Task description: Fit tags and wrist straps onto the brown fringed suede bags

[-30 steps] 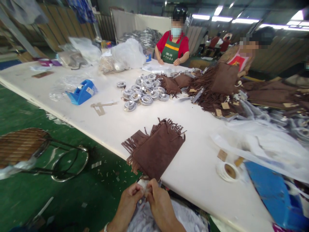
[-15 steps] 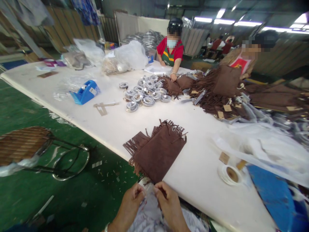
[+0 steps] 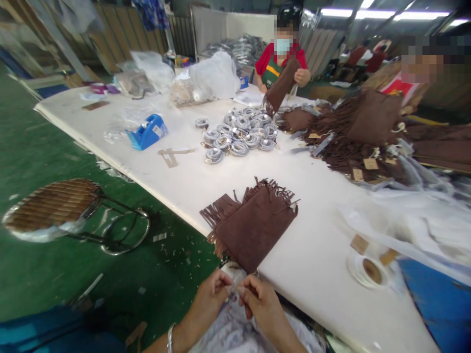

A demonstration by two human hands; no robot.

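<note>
My left hand [image 3: 211, 296] and my right hand [image 3: 263, 306] are close together below the table's near edge, each with fingers pinched on a small clear plastic piece [image 3: 232, 279] held between them. Crumpled pale plastic lies in my lap beneath them. Just beyond my hands a brown fringed suede bag [image 3: 253, 223] lies flat on the white table [image 3: 184, 181], its corner hanging over the edge.
A pile of coiled silver straps [image 3: 241, 135], a blue tape dispenser [image 3: 147, 132] and heaps of brown fringed bags [image 3: 353, 132] sit farther back. A tape roll [image 3: 370, 271] lies at right. A person in red holds up a brown bag [image 3: 281, 83]. A stool [image 3: 55, 206] stands left.
My hands stay pinched together on the plastic piece; the view has shifted left. The person in red reached to the pile and has lifted a brown bag.
</note>
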